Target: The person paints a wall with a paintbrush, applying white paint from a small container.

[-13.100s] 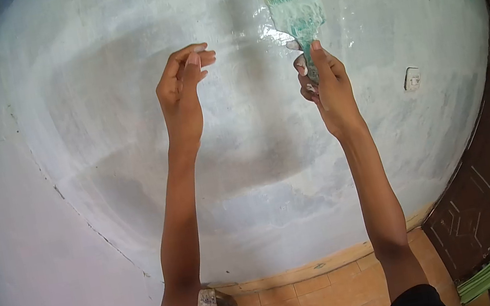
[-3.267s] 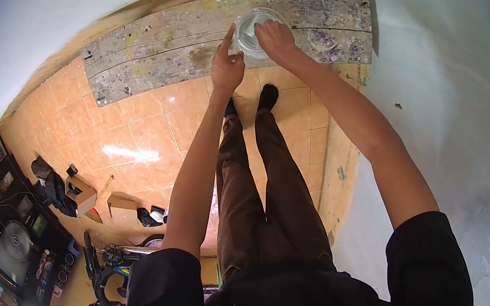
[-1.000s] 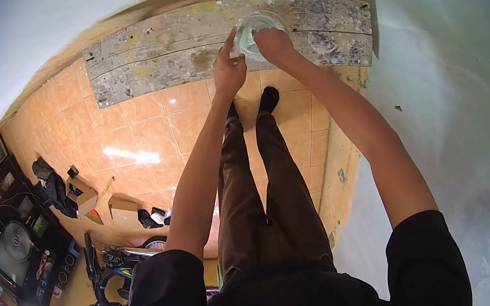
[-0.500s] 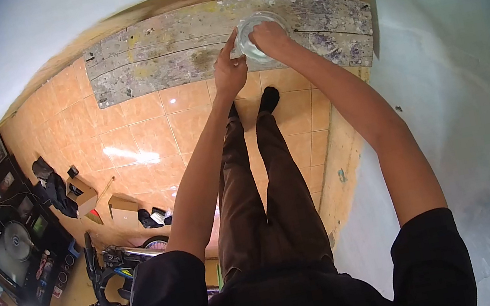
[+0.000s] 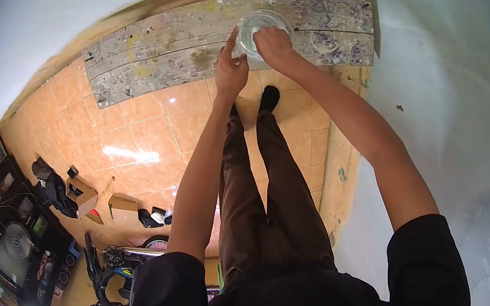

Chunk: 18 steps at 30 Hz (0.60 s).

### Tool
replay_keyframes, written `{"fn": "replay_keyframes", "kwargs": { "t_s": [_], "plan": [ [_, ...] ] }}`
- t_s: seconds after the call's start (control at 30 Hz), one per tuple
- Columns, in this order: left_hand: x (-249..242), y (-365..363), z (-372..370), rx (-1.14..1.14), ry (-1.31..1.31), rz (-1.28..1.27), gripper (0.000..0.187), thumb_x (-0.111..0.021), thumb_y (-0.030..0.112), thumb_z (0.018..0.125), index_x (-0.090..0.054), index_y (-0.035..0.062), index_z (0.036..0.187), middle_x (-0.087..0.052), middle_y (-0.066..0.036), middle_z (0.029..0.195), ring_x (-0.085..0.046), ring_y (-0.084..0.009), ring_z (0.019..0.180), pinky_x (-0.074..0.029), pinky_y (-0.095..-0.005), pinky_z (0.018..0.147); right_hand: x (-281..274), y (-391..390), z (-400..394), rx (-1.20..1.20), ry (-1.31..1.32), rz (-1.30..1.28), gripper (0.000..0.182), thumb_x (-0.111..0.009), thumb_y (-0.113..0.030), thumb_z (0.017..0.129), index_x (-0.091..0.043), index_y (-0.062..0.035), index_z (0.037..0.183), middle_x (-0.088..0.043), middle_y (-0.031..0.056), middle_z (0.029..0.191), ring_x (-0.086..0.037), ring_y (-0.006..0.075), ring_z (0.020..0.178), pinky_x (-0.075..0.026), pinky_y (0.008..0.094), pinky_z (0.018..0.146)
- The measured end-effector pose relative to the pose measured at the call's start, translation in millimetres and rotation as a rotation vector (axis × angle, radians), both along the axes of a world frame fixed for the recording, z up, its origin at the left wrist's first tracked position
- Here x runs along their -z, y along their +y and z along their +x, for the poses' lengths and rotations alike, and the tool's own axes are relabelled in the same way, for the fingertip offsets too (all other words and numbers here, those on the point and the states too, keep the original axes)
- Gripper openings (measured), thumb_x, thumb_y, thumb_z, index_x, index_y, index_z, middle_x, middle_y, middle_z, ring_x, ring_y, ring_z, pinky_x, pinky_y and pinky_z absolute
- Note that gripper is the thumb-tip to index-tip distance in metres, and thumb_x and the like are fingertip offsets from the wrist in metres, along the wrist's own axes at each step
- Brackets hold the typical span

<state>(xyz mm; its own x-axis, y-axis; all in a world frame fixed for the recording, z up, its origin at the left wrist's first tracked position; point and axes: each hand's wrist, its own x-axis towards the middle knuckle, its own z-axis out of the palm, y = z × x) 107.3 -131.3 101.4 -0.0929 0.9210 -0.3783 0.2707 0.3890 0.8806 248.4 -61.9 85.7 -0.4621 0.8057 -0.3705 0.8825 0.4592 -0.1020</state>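
Observation:
A clear round bowl (image 5: 247,24) with a pale, watery-looking inside stands on a worn, paint-spotted wooden bench (image 5: 161,46). My left hand (image 5: 231,71) holds the bowl at its left side, index finger stretched along the rim and thumb near the front edge. Over the right part of the bowl is my right hand (image 5: 274,44), its fingers curled closed and pointing down. What those fingers hold, if anything, is hidden beneath the hand.
The bench runs along a wall, with a pale wall (image 5: 448,117) close on my right. Orange tiles (image 5: 142,128) cover the floor. Cardboard boxes (image 5: 124,210), a bicycle (image 5: 106,276) and a fan (image 5: 15,241) are at the left. My feet (image 5: 269,97) are just before the bench.
My right hand has shifted slightly toward me within the bowl, and its forearm has swung a little inward. My left hand stays at the bowl's side.

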Motion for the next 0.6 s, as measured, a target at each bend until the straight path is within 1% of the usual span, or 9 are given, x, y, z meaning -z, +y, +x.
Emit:
{"fn": "replay_keyframes", "kwargs": {
  "t_s": [0.07,0.17,0.27,0.37,0.47,0.53,0.6],
  "plan": [
    [1.9,0.9,-1.1,0.014,0.016,0.055,0.072,-0.058,-0.003,0.081,-0.042,0.0213,0.147,-0.057,-0.025,0.127,-0.061,-0.0396,0.109,-0.056,-0.0411,0.082,-0.4,-1.0,3.1,0.02,0.009,0.009,0.014,-0.059,-0.009,0.084,-0.071,-0.0039,0.081,-0.071,0.0159,0.086,-0.071,0.0309,0.081,-0.059,0.0406,0.065],
    [-6.1,1.4,-1.3,0.037,0.066,0.064,0.072,-0.058,-0.003,0.081,-0.041,0.0206,0.147,-0.058,-0.024,0.127,-0.062,-0.0399,0.106,-0.056,-0.0411,0.082,-0.4,7.3,10.0,0.048,-0.051,-0.047,0.014,-0.059,-0.009,0.084,-0.073,-0.0046,0.081,-0.072,0.016,0.088,-0.072,0.0297,0.084,-0.059,0.0403,0.066],
    [-15.1,1.8,-2.3,0.07,0.092,0.062,0.072,-0.058,-0.003,0.081,-0.041,0.0206,0.147,-0.058,-0.024,0.126,-0.062,-0.0402,0.107,-0.057,-0.0413,0.082,-12.5,21.0,12.3,0.052,-0.082,-0.019,0.015,-0.06,-0.008,0.084,-0.074,-0.0053,0.082,-0.072,0.0151,0.088,-0.072,0.0286,0.084,-0.059,0.0395,0.066],
    [-19.0,3.6,-1.0,0.043,0.047,0.0,0.072,-0.057,-0.003,0.081,-0.041,0.0202,0.147,-0.059,-0.025,0.124,-0.061,-0.0408,0.107,-0.057,-0.0416,0.082,-31.7,27.2,4.8,-0.011,-0.07,-0.032,0.013,-0.062,-0.007,0.082,-0.075,-0.0061,0.084,-0.072,0.0135,0.088,-0.072,0.027,0.084,-0.059,0.038,0.067],
    [-9.4,0.3,-1.1,0.039,0.03,0.08,0.072,-0.058,-0.002,0.081,-0.041,0.0207,0.147,-0.059,-0.025,0.123,-0.061,-0.0408,0.108,-0.058,-0.0421,0.08,-42.9,28.5,-5.6,-0.079,-0.104,-0.033,0.011,-0.065,-0.007,0.08,-0.075,-0.0064,0.083,-0.073,0.0119,0.088,-0.072,0.0255,0.085,-0.059,0.0362,0.067],
    [-15.1,1.9,-1.7,0.058,0.073,0.021,0.071,-0.058,-0.002,0.081,-0.042,0.0212,0.147,-0.059,-0.026,0.124,-0.061,-0.0411,0.109,-0.058,-0.0409,0.08,-20.8,23.0,-9.4,0.01,-0.027,-0.02,0.011,-0.066,-0.007,0.08,-0.075,-0.0073,0.084,-0.073,0.0103,0.088,-0.072,0.0243,0.085,-0.059,0.0349,0.067],
    [-15.1,2.5,-1.2,0.066,0.104,0.011,0.071,-0.058,-0.002,0.082,-0.042,0.0218,0.147,-0.058,-0.026,0.125,-0.062,-0.0399,0.106,-0.058,-0.0395,0.078,-8.9,23.2,-10.6,-0.02,-0.094,-0.044,0.012,-0.067,-0.011,0.081,-0.074,-0.0074,0.09,-0.071,0.0082,0.092,-0.071,0.0224,0.089,-0.058,0.0339,0.069]
  ]
}}
